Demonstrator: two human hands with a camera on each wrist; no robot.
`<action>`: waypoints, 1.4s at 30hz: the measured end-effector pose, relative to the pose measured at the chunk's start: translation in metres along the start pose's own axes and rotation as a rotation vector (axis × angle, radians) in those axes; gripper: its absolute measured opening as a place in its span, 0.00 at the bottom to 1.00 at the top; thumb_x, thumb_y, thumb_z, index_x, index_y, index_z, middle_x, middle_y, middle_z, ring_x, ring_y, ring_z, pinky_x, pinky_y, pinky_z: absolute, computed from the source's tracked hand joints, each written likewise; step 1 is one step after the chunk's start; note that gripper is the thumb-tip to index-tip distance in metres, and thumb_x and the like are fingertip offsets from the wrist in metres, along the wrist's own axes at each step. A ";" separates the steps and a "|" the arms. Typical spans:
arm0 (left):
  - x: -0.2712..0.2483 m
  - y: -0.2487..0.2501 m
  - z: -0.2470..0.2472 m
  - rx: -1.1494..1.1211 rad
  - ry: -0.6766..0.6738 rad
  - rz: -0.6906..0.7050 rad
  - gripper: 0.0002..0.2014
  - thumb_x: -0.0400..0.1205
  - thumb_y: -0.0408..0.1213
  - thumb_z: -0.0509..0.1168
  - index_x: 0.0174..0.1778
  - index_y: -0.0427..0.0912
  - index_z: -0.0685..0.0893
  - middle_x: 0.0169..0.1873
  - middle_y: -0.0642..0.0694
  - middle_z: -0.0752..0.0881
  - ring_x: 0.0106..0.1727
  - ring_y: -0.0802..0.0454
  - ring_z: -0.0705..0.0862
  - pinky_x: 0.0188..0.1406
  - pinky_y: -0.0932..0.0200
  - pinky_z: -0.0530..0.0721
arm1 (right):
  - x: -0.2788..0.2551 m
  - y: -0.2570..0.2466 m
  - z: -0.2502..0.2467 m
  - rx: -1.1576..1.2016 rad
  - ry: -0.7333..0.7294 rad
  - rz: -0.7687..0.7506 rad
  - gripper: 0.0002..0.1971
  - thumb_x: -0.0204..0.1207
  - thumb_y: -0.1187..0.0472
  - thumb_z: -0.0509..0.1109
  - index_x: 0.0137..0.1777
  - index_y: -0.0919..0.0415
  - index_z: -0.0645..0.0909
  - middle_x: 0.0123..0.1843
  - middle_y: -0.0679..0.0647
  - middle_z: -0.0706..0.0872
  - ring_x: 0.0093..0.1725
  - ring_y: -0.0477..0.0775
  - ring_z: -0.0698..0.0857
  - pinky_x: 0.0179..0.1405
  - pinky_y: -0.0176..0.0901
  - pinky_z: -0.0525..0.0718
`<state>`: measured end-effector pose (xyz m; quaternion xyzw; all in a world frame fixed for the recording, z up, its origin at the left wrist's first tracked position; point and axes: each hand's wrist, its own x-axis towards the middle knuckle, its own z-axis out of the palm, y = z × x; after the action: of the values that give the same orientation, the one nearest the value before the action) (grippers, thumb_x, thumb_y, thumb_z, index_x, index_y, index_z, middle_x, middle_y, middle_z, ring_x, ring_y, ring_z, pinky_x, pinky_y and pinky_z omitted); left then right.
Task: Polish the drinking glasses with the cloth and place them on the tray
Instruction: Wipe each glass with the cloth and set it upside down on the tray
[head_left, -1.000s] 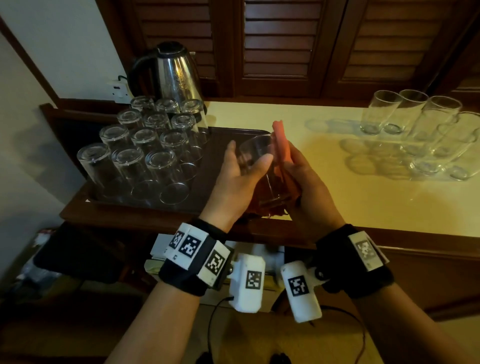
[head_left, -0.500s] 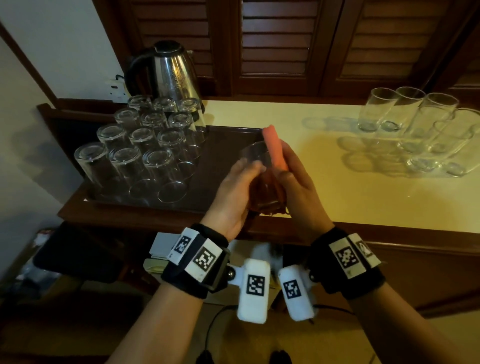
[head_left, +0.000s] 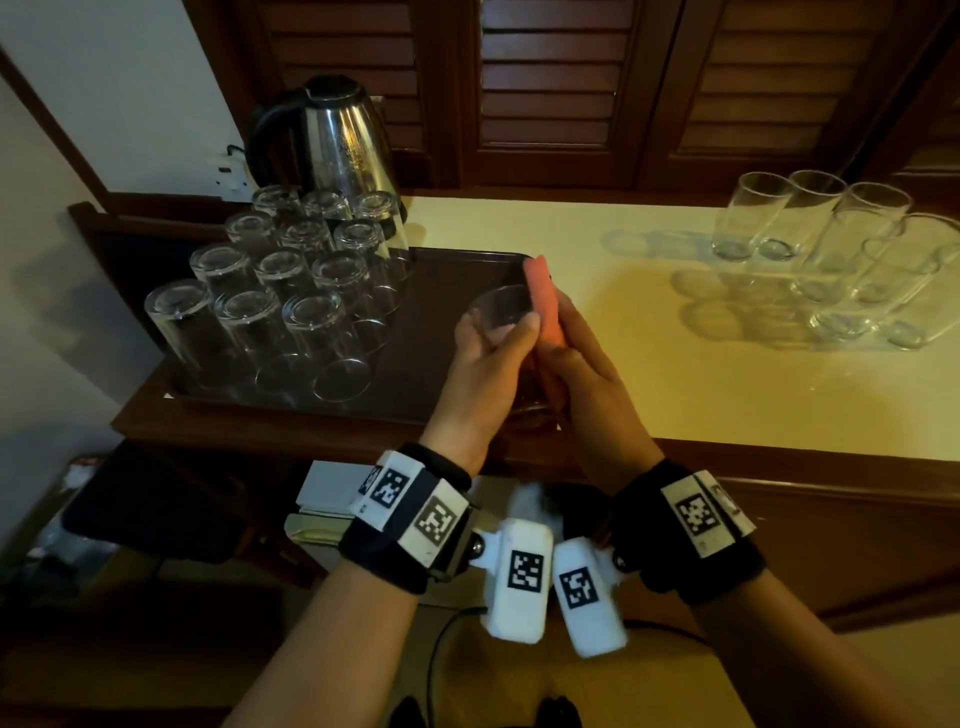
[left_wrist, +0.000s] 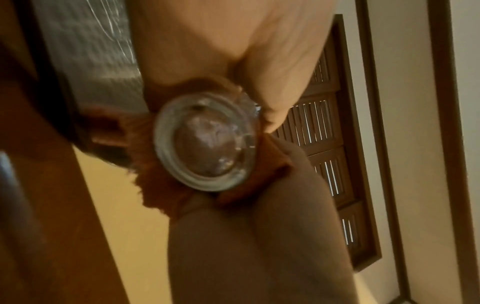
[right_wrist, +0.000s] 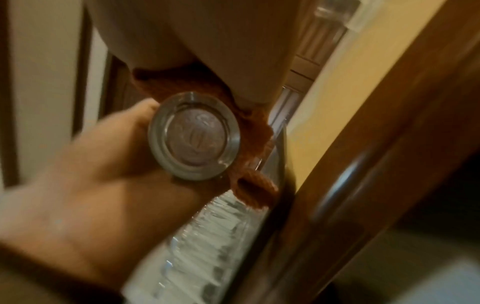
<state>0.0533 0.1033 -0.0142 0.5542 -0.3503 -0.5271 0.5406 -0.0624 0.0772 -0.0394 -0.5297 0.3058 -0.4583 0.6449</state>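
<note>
Glass in hand: a clear drinking glass (head_left: 501, 317) is held between both hands above the near right corner of the tray, its mouth turned up and away from the person; the wrist views look at its thick round base (left_wrist: 207, 142) (right_wrist: 194, 138).
Left hand: the left hand (head_left: 485, 364) is wrapped round the left side of the glass, thumb lying across the rim.
Right hand: the right hand (head_left: 582, 374) presses the cloth against the right side of the glass, fingers curled over the fabric.
Cloth: the orange cloth (head_left: 543, 299) stands up in a folded strip past the rim and bunches round the lower wall near the base (left_wrist: 161, 185) (right_wrist: 249, 174).
Tray: a dark brown tray (head_left: 452, 280) sits on the left part of the worktop, its right half bare.
Glasses on tray: twelve upturned glasses (head_left: 270, 306) stand close together in rows on the tray's left half.
Waiting glasses: a cluster of upright glasses (head_left: 841, 260) stands at the far right of the cream worktop (head_left: 649, 364), well apart from the tray.
Kettle: a steel kettle (head_left: 337, 140) with a black handle stands just behind the tray's far left corner.
Background: dark louvred wooden shutters (head_left: 550, 78) run along the far wall.
</note>
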 end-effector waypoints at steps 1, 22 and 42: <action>-0.001 0.000 -0.001 -0.007 -0.009 0.000 0.34 0.82 0.57 0.67 0.81 0.47 0.66 0.65 0.46 0.86 0.66 0.49 0.85 0.66 0.46 0.84 | -0.002 -0.005 0.001 0.102 -0.030 0.041 0.24 0.89 0.58 0.55 0.85 0.49 0.66 0.76 0.60 0.81 0.71 0.59 0.84 0.67 0.56 0.85; -0.002 0.002 -0.012 -0.186 0.002 -0.022 0.16 0.86 0.44 0.65 0.66 0.41 0.81 0.57 0.43 0.88 0.53 0.50 0.88 0.46 0.52 0.87 | 0.006 -0.003 0.002 -0.071 0.046 -0.012 0.24 0.89 0.60 0.58 0.84 0.48 0.67 0.72 0.55 0.82 0.63 0.49 0.87 0.53 0.42 0.88; 0.007 -0.006 -0.026 -0.166 -0.025 0.055 0.40 0.62 0.33 0.82 0.72 0.39 0.77 0.58 0.43 0.89 0.54 0.53 0.89 0.52 0.59 0.84 | -0.004 0.001 -0.021 0.630 0.158 0.235 0.27 0.85 0.51 0.56 0.81 0.58 0.74 0.78 0.61 0.79 0.77 0.60 0.79 0.70 0.56 0.81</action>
<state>0.0781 0.1038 -0.0253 0.4910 -0.3272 -0.5462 0.5946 -0.0824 0.0725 -0.0465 -0.2286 0.2572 -0.4926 0.7993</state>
